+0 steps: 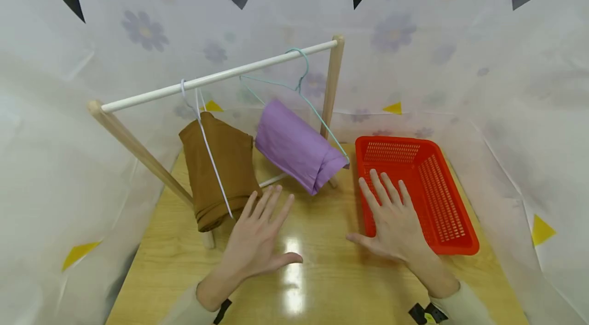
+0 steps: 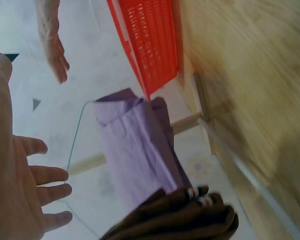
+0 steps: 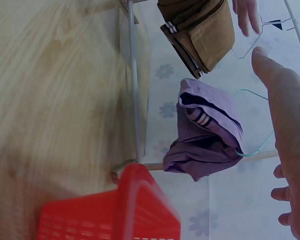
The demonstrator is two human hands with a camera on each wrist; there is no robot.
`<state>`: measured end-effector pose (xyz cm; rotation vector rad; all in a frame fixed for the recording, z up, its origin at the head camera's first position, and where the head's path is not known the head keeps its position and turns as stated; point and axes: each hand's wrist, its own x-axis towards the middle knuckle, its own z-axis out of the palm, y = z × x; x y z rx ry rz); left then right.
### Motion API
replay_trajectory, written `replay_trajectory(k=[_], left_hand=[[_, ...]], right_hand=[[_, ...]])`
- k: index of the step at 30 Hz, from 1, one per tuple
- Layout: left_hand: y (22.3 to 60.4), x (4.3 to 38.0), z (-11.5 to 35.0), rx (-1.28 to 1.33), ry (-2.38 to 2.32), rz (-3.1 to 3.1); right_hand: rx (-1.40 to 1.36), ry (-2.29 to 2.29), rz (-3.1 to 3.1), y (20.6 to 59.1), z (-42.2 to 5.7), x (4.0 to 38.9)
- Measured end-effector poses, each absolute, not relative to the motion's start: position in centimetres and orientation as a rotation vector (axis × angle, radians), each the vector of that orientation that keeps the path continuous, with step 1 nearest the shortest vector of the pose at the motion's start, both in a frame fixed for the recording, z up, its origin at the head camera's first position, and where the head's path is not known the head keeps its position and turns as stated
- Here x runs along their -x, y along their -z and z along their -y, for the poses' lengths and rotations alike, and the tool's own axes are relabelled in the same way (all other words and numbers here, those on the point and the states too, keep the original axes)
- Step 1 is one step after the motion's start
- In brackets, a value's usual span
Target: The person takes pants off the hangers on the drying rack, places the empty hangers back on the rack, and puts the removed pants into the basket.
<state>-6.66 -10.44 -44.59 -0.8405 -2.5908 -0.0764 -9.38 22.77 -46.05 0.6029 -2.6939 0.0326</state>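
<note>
My left hand (image 1: 257,238) is spread with straight fingers, holding nothing, its fingertips near the lower edge of a folded brown garment (image 1: 225,161). That garment hangs on a white hanger (image 1: 209,154) at the left of the rack. Fingers spread and holding nothing, my right hand (image 1: 393,220) hovers over the left side of a red plastic basket (image 1: 453,197). Between the hands and farther back, a folded purple garment (image 1: 296,143) hangs tilted on a mint-green hanger (image 1: 317,113). In the right wrist view, striped labels show on both folded garments.
A rack with a white rod (image 1: 248,67) and wooden legs (image 1: 332,85) stands on the wooden table (image 1: 331,284). Its white lower bar (image 2: 255,182) runs low over the tabletop. A pale flowered sheet (image 1: 285,13) with black, grey and yellow triangles surrounds the table.
</note>
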Motion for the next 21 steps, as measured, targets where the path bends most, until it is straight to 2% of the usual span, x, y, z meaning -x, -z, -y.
replay_trajectory(k=[21], left_hand=[[40.1, 6.8, 20.8, 0.531, 0.213, 2.305]], right_hand=[[-0.625, -0.043, 2.555, 42.2, -23.5, 16.7]])
